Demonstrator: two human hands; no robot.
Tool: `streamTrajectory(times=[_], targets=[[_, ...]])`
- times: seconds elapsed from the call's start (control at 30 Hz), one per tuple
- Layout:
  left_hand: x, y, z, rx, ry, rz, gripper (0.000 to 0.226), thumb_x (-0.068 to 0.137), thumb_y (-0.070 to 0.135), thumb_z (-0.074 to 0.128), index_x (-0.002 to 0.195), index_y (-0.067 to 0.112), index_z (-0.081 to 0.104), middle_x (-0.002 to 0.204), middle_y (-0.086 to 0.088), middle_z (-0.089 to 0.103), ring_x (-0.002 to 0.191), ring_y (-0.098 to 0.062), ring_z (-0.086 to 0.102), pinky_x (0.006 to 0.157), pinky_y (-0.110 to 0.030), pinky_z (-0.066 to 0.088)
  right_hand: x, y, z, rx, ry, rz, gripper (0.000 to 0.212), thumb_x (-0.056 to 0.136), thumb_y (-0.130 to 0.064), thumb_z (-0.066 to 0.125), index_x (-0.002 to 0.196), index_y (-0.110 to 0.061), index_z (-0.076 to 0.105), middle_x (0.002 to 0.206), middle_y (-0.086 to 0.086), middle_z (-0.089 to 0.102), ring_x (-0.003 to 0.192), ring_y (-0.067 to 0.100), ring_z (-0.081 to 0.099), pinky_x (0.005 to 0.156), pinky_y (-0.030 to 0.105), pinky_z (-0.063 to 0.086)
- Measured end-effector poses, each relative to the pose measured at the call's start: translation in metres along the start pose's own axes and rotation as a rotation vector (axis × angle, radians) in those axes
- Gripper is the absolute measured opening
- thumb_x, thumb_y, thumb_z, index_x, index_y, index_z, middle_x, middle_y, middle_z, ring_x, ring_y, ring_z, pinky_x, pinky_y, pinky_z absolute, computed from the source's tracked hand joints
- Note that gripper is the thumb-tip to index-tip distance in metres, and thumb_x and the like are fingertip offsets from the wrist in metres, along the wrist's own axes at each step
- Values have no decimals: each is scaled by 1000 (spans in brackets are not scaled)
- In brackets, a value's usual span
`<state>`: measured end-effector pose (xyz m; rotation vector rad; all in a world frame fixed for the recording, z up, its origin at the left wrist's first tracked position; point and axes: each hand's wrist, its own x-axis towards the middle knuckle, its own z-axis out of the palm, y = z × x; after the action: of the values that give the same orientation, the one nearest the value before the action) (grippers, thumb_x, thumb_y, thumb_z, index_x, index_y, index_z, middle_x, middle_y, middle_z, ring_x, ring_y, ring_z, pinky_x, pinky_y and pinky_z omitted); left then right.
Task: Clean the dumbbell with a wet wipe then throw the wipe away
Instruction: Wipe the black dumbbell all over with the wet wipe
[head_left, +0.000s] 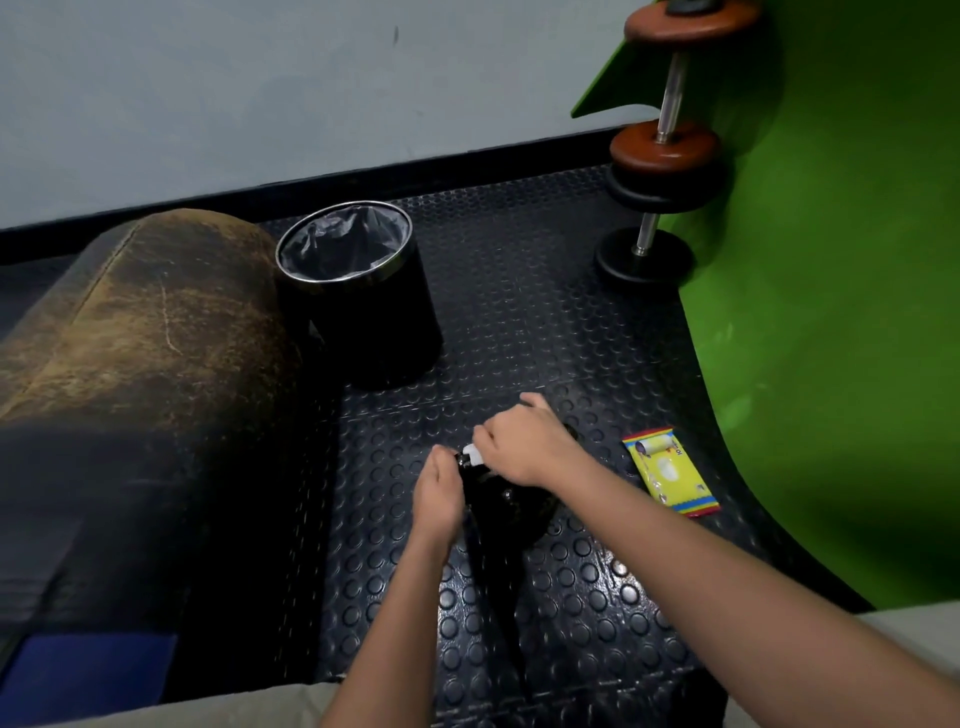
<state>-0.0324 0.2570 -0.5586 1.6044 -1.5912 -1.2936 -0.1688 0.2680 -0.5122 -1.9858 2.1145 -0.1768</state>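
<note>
A black dumbbell (511, 501) lies on the studded floor mat in front of me, mostly hidden by my hands and its own dark colour. My left hand (439, 493) grips its near left side. My right hand (527, 447) presses a small white wet wipe (474, 453) onto the top of the dumbbell; only a corner of the wipe shows. A yellow wet wipe pack (670, 470) lies flat on the mat just right of my right forearm. A black round bin (363, 291) with a grey liner stands open behind my hands.
A worn brown and dark padded bench (130, 364) fills the left side, close to the bin. A green wall (831, 312) curves along the right. Brown and black dumbbells (665, 156) stand against it at the back right. A grey wall closes the back.
</note>
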Motion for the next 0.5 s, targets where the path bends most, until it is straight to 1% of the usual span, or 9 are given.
streamTrajectory(times=[0.07, 0.1, 0.17, 0.23, 0.3, 0.37, 0.43, 0.5], targets=[[-1, 0, -1, 1, -15, -3, 36, 105, 28, 24, 75, 16, 41, 76, 0, 47, 72, -15, 42, 66, -35, 36, -1, 14, -5, 32, -55, 19, 53, 99, -34, 23, 58, -20, 54, 55, -4, 56, 75, 15, 59, 118, 39, 16], [-1, -1, -2, -4, -22, -3, 36, 105, 29, 24, 75, 17, 40, 76, 0, 46, 72, -15, 42, 66, -34, 36, -3, 22, -7, 50, -67, 52, 53, 98, -33, 24, 56, -20, 52, 53, -4, 54, 74, 15, 58, 117, 39, 17], [-1, -1, -2, -12, -31, -5, 36, 105, 32, 22, 76, 18, 39, 76, -1, 44, 72, -15, 41, 66, -34, 36, -6, 32, -9, 83, -53, 130, 53, 98, -32, 24, 55, -17, 52, 55, -3, 53, 74, 17, 58, 115, 41, 20], [-1, -1, -2, -13, -27, -10, 37, 105, 33, 22, 76, 17, 38, 75, -1, 43, 72, -15, 40, 65, -34, 35, -7, 23, -8, 48, -25, 177, 53, 97, -31, 23, 61, -16, 60, 62, -3, 58, 79, 20, 59, 115, 41, 20], [0, -1, -1, -16, -14, -19, 36, 105, 31, 24, 73, 18, 36, 73, 0, 41, 71, -15, 38, 63, -34, 33, -7, 3, -3, -14, 14, 151, 56, 99, -32, 21, 74, -16, 69, 75, 1, 67, 87, 21, 63, 115, 42, 19], [0, -1, 0, -25, -2, -30, 36, 104, 30, 25, 71, 19, 35, 71, 1, 39, 71, -16, 37, 63, -34, 31, -10, -14, 4, -56, 86, 86, 58, 101, -34, 20, 80, -15, 71, 82, 3, 71, 91, 22, 63, 116, 42, 19], [1, -1, 1, -24, 1, -34, 36, 103, 30, 26, 72, 18, 38, 72, 0, 42, 71, -17, 38, 63, -34, 33, -14, -12, 7, -49, 114, 38, 56, 103, -35, 20, 76, -17, 66, 80, 2, 71, 92, 21, 62, 118, 41, 17], [1, -2, 0, -18, -6, -36, 37, 103, 33, 24, 74, 17, 41, 74, -1, 45, 72, -16, 41, 65, -35, 36, -13, 1, 3, -12, 84, 13, 53, 102, -37, 20, 67, -21, 56, 71, -2, 67, 87, 19, 63, 120, 40, 13]])
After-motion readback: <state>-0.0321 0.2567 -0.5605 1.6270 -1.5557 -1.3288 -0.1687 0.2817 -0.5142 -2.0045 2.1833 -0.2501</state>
